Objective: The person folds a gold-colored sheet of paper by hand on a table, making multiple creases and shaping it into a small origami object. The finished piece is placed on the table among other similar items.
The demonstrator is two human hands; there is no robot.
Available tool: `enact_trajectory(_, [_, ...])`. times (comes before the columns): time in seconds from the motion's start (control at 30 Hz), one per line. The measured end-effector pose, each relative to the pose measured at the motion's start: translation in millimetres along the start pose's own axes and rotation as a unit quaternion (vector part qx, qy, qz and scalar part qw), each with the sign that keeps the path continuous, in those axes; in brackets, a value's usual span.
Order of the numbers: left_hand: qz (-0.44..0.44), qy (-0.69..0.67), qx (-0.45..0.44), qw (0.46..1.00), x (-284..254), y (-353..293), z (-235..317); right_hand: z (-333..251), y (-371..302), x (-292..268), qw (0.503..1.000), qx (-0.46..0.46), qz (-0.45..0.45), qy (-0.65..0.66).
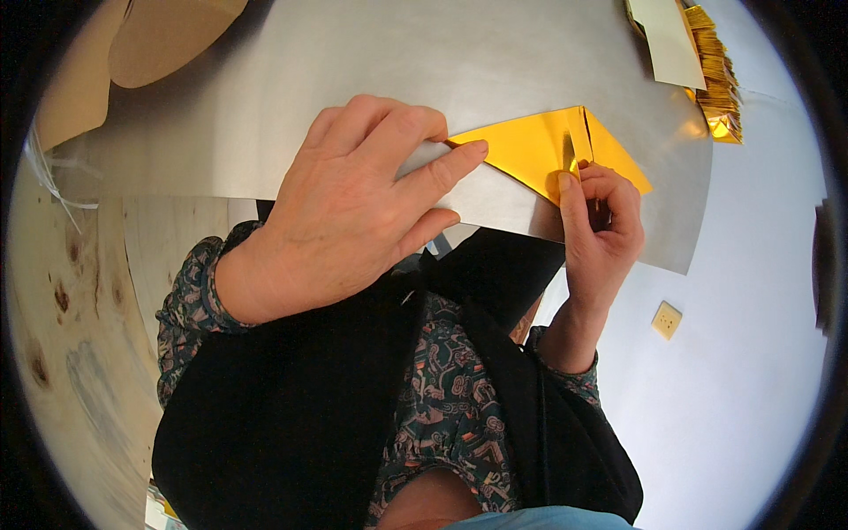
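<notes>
A sheet of shiny gold paper (523,146), folded into a wide triangular shape, lies near the front edge of the grey metallic table (495,53). At its left corner is my left hand (353,190), the index fingertip on the paper and the middle finger beside the tip. That hand's thumb points away, apart from the paper. My right hand (609,212) pinches a narrow raised flap between thumb and fingers at the near side. Another fold stands up close by, reaching to the top point. Some right fingertips are hidden behind the flap.
A stack of gold paper strips (717,79) with a pale card (674,40) sits at the far right edge. Brown cardboard pieces (168,40) and white plastic strands (53,177) are at the far left. A wall socket (667,320) is on the right.
</notes>
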State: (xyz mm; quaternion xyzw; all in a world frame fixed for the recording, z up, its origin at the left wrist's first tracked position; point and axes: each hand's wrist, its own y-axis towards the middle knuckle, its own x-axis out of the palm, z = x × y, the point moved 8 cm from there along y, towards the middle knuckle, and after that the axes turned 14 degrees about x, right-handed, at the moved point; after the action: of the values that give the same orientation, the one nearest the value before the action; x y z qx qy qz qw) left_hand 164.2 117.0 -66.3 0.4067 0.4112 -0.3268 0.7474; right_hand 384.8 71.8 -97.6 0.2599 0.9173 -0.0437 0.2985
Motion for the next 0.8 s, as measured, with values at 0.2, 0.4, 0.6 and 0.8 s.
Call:
enact_trajectory(0.2, [-0.001, -0.004, -0.001, 1.0, 0.2, -2.1, 1.3, -1.1, -1.2, 0.5, 1.0, 0.006, -0.002, 0.002])
enact_trajectory(0.4, [0.005, -0.005, 0.0, 1.0, -0.2, -2.9, 1.9, -1.1, -2.9, 1.3, 1.0, 0.01, -0.004, 0.013])
enact_trajectory(0.6, [0.003, 0.001, 0.0, 1.0, -0.2, -3.8, 3.1, -2.8, -3.6, 0.9, 1.0, 0.003, -0.007, -0.005])
enact_trajectory(0.8, [0.007, -0.004, 0.0, 1.0, -0.5, -6.5, 2.6, 0.6, -3.5, 2.6, 1.0, 0.013, -0.009, 0.012])
